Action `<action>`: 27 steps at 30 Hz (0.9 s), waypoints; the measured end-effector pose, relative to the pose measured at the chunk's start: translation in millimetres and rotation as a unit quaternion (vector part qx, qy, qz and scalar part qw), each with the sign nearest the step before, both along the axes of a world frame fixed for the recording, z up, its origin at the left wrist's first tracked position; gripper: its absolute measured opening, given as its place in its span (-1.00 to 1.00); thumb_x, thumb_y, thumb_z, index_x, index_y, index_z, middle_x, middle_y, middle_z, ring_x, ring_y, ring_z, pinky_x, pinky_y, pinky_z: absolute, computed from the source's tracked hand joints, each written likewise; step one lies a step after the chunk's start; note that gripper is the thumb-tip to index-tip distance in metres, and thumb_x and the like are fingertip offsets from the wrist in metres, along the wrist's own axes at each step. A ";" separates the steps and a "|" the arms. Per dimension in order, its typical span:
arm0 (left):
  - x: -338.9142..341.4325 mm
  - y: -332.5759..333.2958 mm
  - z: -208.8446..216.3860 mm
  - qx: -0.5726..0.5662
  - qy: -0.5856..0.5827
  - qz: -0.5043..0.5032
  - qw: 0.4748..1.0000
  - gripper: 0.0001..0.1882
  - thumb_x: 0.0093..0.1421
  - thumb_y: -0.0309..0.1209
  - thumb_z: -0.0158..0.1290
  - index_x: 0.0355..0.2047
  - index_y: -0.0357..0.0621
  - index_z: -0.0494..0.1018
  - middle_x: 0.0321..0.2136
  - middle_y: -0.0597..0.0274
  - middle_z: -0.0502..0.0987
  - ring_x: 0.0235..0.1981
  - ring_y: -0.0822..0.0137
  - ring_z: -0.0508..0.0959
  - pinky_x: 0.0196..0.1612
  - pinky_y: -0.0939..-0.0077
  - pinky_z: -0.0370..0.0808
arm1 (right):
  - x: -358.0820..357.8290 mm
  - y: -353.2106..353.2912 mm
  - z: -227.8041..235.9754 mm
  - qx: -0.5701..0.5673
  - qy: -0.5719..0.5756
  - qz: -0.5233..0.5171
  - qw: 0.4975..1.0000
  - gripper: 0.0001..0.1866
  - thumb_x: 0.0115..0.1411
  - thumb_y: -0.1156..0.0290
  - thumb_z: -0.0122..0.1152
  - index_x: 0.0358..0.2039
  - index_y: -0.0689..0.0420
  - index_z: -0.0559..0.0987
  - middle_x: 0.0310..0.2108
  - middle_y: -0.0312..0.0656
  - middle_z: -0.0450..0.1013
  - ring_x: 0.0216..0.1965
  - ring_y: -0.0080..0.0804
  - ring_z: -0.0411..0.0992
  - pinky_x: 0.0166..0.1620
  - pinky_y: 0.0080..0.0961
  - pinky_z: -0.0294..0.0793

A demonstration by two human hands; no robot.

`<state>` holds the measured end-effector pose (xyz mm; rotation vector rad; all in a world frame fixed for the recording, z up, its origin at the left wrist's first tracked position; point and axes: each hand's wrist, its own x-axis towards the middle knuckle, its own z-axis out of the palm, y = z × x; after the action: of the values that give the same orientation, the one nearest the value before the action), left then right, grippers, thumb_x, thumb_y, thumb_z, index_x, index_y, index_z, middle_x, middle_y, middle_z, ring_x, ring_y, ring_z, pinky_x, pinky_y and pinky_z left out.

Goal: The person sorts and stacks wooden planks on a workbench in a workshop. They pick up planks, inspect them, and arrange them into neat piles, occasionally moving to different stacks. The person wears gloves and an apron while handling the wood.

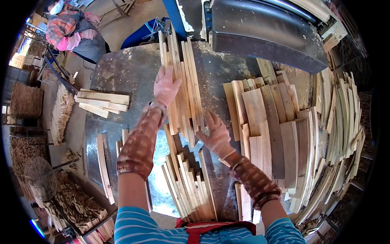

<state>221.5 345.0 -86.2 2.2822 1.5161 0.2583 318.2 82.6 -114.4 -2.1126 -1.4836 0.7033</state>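
Observation:
My left hand (165, 86), in a pale pinkish glove, lies over a bundle of narrow wooden strips (187, 77) at the middle of the dark metal table. Its fingers are stretched out along the left strips, with the thumb apart. To the right of the bundle's near end is my right hand (216, 136), also gloved, fingers spread. Its thumb and fingertips are close to the strip ends; whether they touch cannot be made out. Nearer to me lies a second group of strips (187, 179), with uneven far ends.
Wider boards (256, 110) are piled on the right, with many thin slats (343, 110) beyond. A short stack (103, 99) lies at the left. A dark machine housing (264, 34) stands at the far side. Another person (75, 30) is at the far left, above a fan (40, 177).

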 end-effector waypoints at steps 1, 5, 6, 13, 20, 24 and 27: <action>7.9 9.9 -7.2 0.053 0.026 -0.041 0.997 -0.31 0.19 -0.17 0.14 0.33 0.05 0.27 0.42 -0.13 0.07 0.43 -0.08 0.12 0.41 0.08 0.14 | -9.4 -5.9 -2.3 0.005 0.004 0.009 1.000 -0.03 0.16 -0.15 0.26 0.43 0.05 0.11 0.44 0.05 0.04 0.40 0.12 0.09 0.40 -0.12 0.16; 43.2 43.7 -24.2 0.082 0.176 -0.058 0.979 -0.27 0.08 -0.23 0.09 0.32 0.12 0.26 0.40 -0.06 0.08 0.42 -0.21 0.06 0.40 0.01 0.14 | -31.7 -18.7 -9.0 -0.015 -0.003 0.052 0.999 0.12 0.03 -0.15 0.37 0.46 0.06 0.03 0.48 0.04 -0.08 0.44 0.13 0.00 0.40 -0.04 0.12; 40.8 57.8 -29.6 0.042 0.162 -0.055 0.984 -0.34 0.10 -0.25 0.05 0.27 0.14 0.33 0.43 -0.09 0.01 0.41 -0.30 0.04 0.39 -0.10 0.11 | -35.8 -21.2 -8.1 -0.003 -0.006 0.072 0.997 0.13 0.03 -0.15 0.38 0.46 0.05 0.01 0.48 0.04 -0.10 0.45 0.12 -0.01 0.40 -0.02 0.12; 46.6 47.5 3.1 0.002 0.140 -0.044 0.989 -0.43 0.06 -0.31 0.15 0.15 0.27 0.45 0.43 0.06 0.03 0.46 -0.15 -0.02 0.43 0.17 0.15 | -47.0 -24.4 -18.7 0.002 -0.054 0.084 0.995 0.18 0.01 -0.16 0.40 0.47 0.06 -0.03 0.48 0.07 -0.14 0.45 0.15 -0.03 0.37 0.03 0.13; 0.9 -51.0 71.5 -0.195 -0.344 -0.064 0.916 -0.65 0.19 -0.62 0.09 -0.01 -0.10 0.38 0.13 0.03 0.44 -0.20 0.31 0.60 -0.22 0.55 0.67 | -33.9 -15.1 -14.0 0.060 0.001 0.004 0.998 0.16 0.08 -0.24 0.30 0.46 0.15 -0.03 0.47 0.13 -0.08 0.46 0.13 -0.04 0.42 -0.01 0.04; -25.1 -107.3 68.2 -0.172 -0.448 -0.260 0.838 -0.55 0.17 -0.61 0.15 0.06 -0.02 0.40 0.22 0.09 0.38 0.09 0.26 0.48 0.12 0.34 0.53 | -32.5 38.1 -2.7 0.023 -0.024 -0.034 0.999 0.01 0.21 -0.21 0.14 0.44 0.18 0.02 0.43 0.14 0.02 0.46 0.06 -0.04 0.46 -0.12 -0.03; -38.2 -119.9 61.8 -0.240 -0.525 -0.135 0.805 -0.28 0.19 -0.57 0.18 0.34 0.02 0.23 0.30 0.05 0.30 0.28 0.24 0.33 0.29 0.34 0.35 | -28.9 55.8 7.1 0.109 0.016 -0.047 0.993 -0.19 0.32 -0.07 0.11 0.38 0.21 0.18 0.30 0.10 0.27 0.33 -0.07 0.23 0.37 -0.17 0.21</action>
<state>183.3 225.0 -24.4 1.4404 0.5602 0.7865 289.3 138.4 -107.2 -1.9816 -1.3670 0.5142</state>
